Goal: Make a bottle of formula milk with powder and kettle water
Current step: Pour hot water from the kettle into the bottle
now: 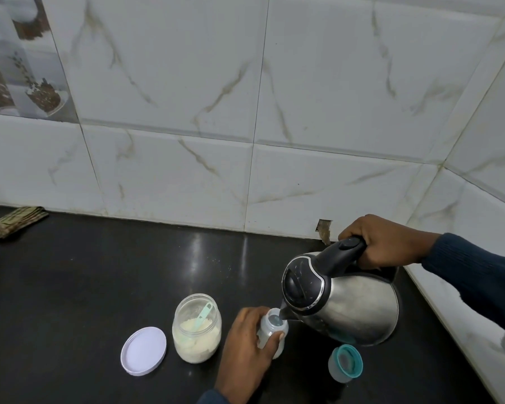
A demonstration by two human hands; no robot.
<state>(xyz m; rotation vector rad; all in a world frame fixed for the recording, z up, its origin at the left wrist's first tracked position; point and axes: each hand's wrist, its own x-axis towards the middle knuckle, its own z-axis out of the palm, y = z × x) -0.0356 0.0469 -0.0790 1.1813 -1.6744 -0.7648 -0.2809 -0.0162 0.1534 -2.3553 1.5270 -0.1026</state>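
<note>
A steel kettle [353,304] with a black lid is tilted to the left, its spout right at the open mouth of a small clear baby bottle [271,325]. My right hand [382,243] grips the kettle's black handle. My left hand [248,342] grips the bottle, which stands on the black counter [99,287]. An open jar of pale powder [196,328] with a teal scoop inside stands just left of the bottle. The jar's white lid [143,351] lies flat further left. The bottle's teal-ringed cap [345,363] sits in front of the kettle.
A marble-patterned tiled wall [245,126] runs behind the counter and turns along the right side. A folded patterned cloth [13,221] lies at the far left by the wall. A chipped hole [324,228] shows in the tile behind the kettle.
</note>
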